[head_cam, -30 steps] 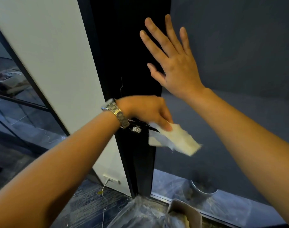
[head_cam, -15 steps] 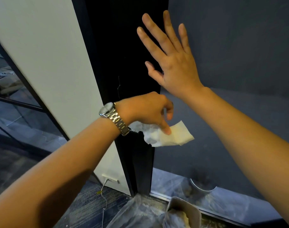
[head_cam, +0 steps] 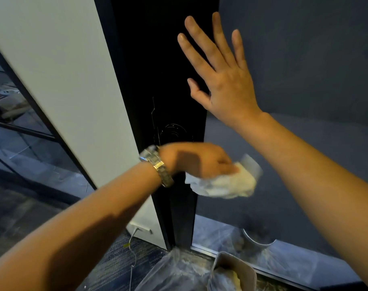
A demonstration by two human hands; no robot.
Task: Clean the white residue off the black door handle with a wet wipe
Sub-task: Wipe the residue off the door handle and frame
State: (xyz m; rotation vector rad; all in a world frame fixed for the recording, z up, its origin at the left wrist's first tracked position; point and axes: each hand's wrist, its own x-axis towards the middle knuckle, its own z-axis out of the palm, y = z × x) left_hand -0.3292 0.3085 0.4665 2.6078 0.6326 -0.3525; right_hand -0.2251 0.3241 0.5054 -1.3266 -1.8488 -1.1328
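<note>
My left hand (head_cam: 197, 159), with a metal watch on the wrist, is closed on a crumpled white wet wipe (head_cam: 225, 183) at handle height on the black door edge (head_cam: 164, 80). The wipe and hand cover the black door handle, so I cannot see the handle or any residue. The hand and wipe are blurred by motion. My right hand (head_cam: 223, 74) is flat and spread against the door's dark blue face, above the left hand. A round black fitting (head_cam: 173, 131) shows on the door edge just above my left wrist.
A white wall panel (head_cam: 69, 80) stands left of the door, with glass partitions further left. On the floor below lie a clear plastic bag (head_cam: 170, 274) and a grey bin (head_cam: 233, 271) holding used wipes. A thin cable (head_cam: 132, 248) hangs from a wall socket.
My left hand has slid the wipe rightward along the handle, which now hides the white residue seen earlier. The right hand stays pressed on the door.
</note>
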